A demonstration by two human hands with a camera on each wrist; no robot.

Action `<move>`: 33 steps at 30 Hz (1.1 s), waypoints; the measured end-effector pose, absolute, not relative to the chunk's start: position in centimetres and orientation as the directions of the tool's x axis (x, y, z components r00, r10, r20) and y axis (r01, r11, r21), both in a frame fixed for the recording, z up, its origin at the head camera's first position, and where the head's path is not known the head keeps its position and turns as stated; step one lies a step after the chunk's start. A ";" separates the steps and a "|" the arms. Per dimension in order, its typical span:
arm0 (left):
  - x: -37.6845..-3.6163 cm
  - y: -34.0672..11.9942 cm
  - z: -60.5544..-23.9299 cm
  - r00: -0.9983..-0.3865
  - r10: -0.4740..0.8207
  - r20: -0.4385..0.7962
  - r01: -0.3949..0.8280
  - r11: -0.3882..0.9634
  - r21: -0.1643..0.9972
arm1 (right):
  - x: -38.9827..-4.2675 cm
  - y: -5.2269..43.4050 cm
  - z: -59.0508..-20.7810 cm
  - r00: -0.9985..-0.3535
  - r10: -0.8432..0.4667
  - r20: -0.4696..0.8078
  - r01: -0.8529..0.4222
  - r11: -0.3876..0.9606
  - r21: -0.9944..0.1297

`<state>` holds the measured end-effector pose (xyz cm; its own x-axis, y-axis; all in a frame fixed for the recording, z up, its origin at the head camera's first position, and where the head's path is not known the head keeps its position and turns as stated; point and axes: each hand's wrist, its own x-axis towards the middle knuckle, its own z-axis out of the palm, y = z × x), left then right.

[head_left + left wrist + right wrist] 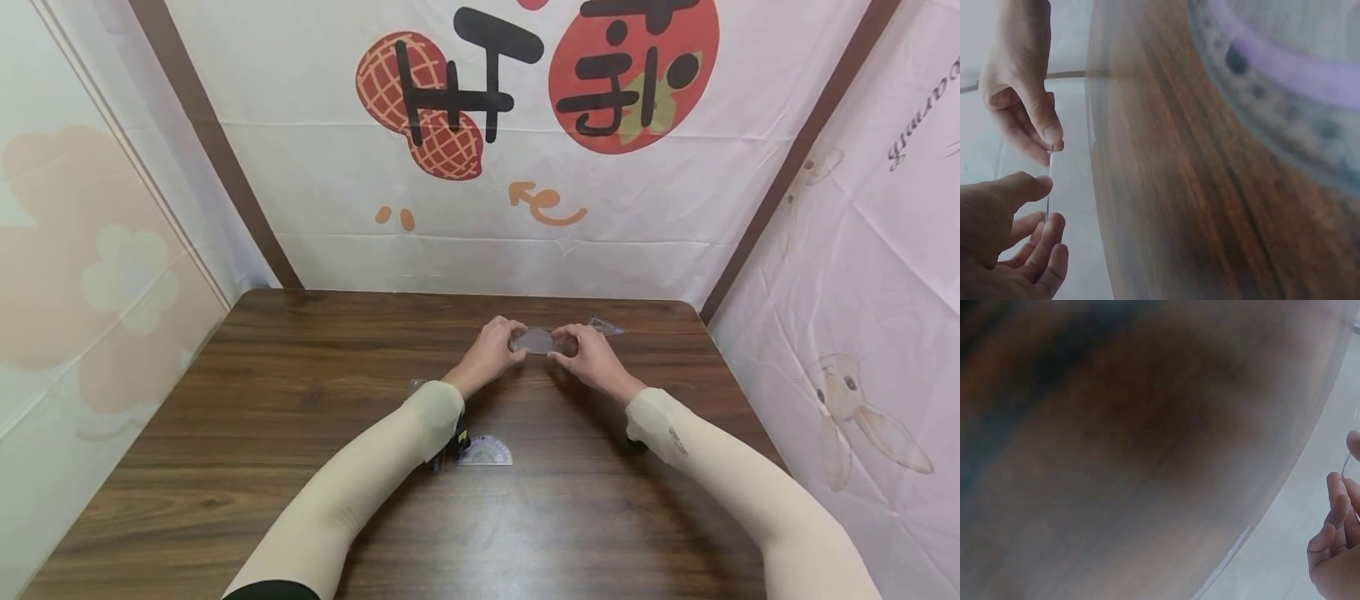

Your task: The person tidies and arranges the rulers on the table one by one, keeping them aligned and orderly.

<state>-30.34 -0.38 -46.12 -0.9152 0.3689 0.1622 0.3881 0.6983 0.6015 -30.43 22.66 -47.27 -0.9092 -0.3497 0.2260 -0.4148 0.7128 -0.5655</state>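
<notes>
In the head view, a thin, clear, rounded plate point(534, 342) is held up between both hands near the table's far side. My left hand point(491, 354) pinches its left edge and my right hand point(591, 358) pinches the right edge. Edge-on in the left wrist view, the clear plate point(1049, 187) shows as a fine line, with the left hand point(1013, 234) below and the right hand point(1025, 94) above. Only part of the right hand point(1335, 537) enters the right wrist view, with fingertips on the plate's thin edge.
A clear half-round protractor point(487, 451) lies beside the left forearm. Behind the right hand is a clear set square point(606, 326). Another small clear piece point(417, 386) is partly hidden by the left sleeve. Fabric walls point(480, 258) stand around the brown wooden table point(555, 525).
</notes>
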 end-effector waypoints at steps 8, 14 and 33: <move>-29.0 -0.5 -46.4 -0.912 0.381 0.149 0.389 0.693 0.607 | -29.0 22.9 -47.4 -0.914 -0.351 0.205 -0.402 0.704 -0.586; -27.8 -0.9 -46.8 -0.904 0.398 0.157 0.410 0.700 0.585 | -27.9 22.8 -47.7 -0.911 -0.363 0.194 -0.404 0.692 -0.598; -24.8 -1.3 -46.2 -0.883 0.439 0.164 0.460 0.746 0.481 | -25.1 23.7 -47.1 -0.908 -0.379 0.176 -0.404 0.689 -0.602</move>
